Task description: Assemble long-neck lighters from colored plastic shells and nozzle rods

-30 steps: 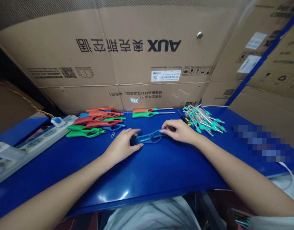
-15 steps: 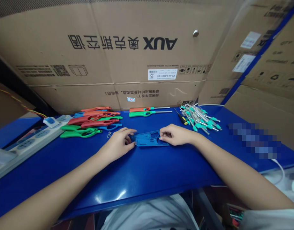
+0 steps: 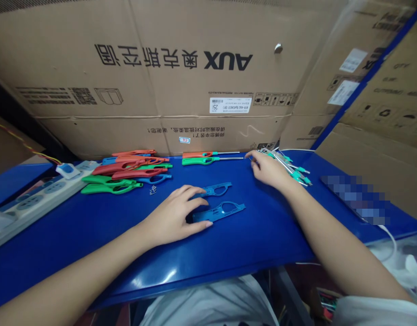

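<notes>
Two blue plastic lighter handle halves lie on the blue table: the far half point(image 3: 218, 189) and the near half point(image 3: 225, 209), each with an oval trigger opening. My left hand point(image 3: 181, 213) spreads its fingers over their left ends, hiding that part. To the right, my right hand point(image 3: 267, 170) reaches over the left edge of a pile of metal lighter tubes with teal parts point(image 3: 298, 174). Its fingers are bent and apart, and nothing shows clearly between them. The small screwdriver is covered by this hand.
Several red, green and blue lighter handles point(image 3: 127, 174) lie at the back left, beside a white power strip point(image 3: 38, 201). Two lighters with metal tubes, one orange and one green point(image 3: 198, 160), lie at the back against a cardboard wall point(image 3: 181, 90). A pixelated object point(image 3: 357, 199) lies right.
The blue handle, held between both hands before, now lies as two separate halves. My right hand has moved away to the tube pile; my left hand has shifted right over the halves.
</notes>
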The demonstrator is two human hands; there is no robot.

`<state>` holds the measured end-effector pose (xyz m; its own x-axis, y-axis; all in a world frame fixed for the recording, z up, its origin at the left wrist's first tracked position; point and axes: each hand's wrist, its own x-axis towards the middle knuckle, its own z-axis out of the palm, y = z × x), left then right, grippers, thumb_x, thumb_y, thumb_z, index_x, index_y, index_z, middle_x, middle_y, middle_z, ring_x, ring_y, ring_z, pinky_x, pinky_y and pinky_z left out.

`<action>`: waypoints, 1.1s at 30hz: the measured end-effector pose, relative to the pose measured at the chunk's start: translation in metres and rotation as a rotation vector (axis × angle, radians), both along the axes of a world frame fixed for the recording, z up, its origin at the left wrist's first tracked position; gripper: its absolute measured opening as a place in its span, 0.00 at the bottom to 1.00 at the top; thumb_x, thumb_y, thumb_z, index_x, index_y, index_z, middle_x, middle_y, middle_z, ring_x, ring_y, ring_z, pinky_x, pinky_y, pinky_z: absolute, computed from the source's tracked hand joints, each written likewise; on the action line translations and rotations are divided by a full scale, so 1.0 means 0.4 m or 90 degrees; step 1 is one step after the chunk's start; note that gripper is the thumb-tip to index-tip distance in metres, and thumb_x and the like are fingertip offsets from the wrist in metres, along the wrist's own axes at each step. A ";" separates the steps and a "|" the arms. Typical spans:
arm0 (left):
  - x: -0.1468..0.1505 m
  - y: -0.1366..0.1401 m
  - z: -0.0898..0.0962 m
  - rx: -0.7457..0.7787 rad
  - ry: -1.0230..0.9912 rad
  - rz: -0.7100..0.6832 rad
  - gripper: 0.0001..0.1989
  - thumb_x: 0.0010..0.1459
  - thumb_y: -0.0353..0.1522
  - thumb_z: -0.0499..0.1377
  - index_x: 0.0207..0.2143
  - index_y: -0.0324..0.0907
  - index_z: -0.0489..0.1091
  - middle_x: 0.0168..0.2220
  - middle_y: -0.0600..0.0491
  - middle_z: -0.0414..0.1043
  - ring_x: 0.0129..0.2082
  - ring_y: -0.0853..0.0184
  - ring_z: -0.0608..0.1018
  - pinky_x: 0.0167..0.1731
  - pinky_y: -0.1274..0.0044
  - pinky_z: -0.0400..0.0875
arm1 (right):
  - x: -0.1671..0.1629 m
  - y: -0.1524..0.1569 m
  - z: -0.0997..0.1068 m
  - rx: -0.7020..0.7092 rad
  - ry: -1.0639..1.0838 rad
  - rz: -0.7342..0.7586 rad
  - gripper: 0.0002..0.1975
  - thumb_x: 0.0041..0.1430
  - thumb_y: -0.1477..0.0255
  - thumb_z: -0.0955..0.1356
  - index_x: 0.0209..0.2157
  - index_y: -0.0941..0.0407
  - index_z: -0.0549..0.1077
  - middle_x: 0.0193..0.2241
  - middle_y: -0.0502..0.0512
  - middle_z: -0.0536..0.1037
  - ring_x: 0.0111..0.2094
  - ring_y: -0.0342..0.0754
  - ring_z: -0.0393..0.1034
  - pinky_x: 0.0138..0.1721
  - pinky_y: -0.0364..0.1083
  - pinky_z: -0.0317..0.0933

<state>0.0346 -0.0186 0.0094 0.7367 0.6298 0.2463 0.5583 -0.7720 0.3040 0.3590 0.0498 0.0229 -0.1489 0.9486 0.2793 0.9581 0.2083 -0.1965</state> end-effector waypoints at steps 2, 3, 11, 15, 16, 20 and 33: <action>0.004 -0.005 -0.006 -0.005 0.023 -0.013 0.19 0.61 0.47 0.61 0.50 0.47 0.73 0.59 0.47 0.68 0.60 0.53 0.69 0.58 0.60 0.67 | 0.041 0.013 0.003 -0.002 -0.068 -0.144 0.19 0.60 0.75 0.65 0.53 0.57 0.72 0.51 0.67 0.73 0.50 0.59 0.70 0.49 0.51 0.63; 0.005 -0.006 -0.009 -0.006 0.027 -0.014 0.18 0.62 0.46 0.61 0.50 0.47 0.73 0.59 0.46 0.68 0.60 0.53 0.69 0.58 0.60 0.67 | 0.059 0.018 0.002 -0.014 -0.078 -0.193 0.18 0.59 0.74 0.66 0.51 0.59 0.73 0.50 0.70 0.73 0.51 0.62 0.70 0.48 0.53 0.63; -0.006 0.018 -0.026 -0.029 -0.018 -0.001 0.13 0.66 0.37 0.57 0.49 0.43 0.73 0.50 0.46 0.75 0.51 0.58 0.76 0.53 0.66 0.73 | 0.124 0.043 -0.014 -0.070 -0.082 -0.315 0.16 0.59 0.68 0.68 0.48 0.59 0.74 0.47 0.70 0.74 0.48 0.63 0.72 0.43 0.54 0.65; -0.013 0.029 -0.026 -0.023 -0.016 0.019 0.13 0.65 0.38 0.57 0.48 0.42 0.74 0.49 0.45 0.75 0.49 0.58 0.77 0.53 0.66 0.73 | 0.125 0.048 -0.016 -0.083 -0.077 -0.337 0.15 0.58 0.67 0.69 0.44 0.60 0.76 0.46 0.71 0.74 0.47 0.64 0.72 0.41 0.54 0.66; -0.015 0.031 -0.025 -0.023 -0.013 0.022 0.13 0.65 0.38 0.57 0.48 0.42 0.74 0.49 0.46 0.75 0.49 0.58 0.77 0.53 0.66 0.73 | 0.125 0.049 -0.016 -0.082 -0.074 -0.337 0.13 0.58 0.67 0.69 0.42 0.59 0.76 0.46 0.71 0.74 0.46 0.64 0.72 0.41 0.53 0.66; -0.021 0.035 -0.022 -0.016 -0.001 0.032 0.13 0.65 0.38 0.57 0.47 0.42 0.74 0.50 0.46 0.74 0.50 0.58 0.77 0.53 0.67 0.73 | 0.130 0.052 -0.017 -0.068 -0.054 -0.332 0.10 0.58 0.70 0.68 0.39 0.60 0.77 0.45 0.71 0.74 0.44 0.62 0.74 0.40 0.53 0.66; -0.025 0.040 -0.014 0.020 0.021 0.045 0.14 0.67 0.39 0.56 0.47 0.42 0.76 0.50 0.46 0.75 0.50 0.57 0.78 0.53 0.66 0.74 | 0.134 0.061 -0.010 0.058 0.066 -0.292 0.09 0.61 0.72 0.62 0.38 0.61 0.72 0.39 0.72 0.76 0.45 0.62 0.71 0.44 0.53 0.64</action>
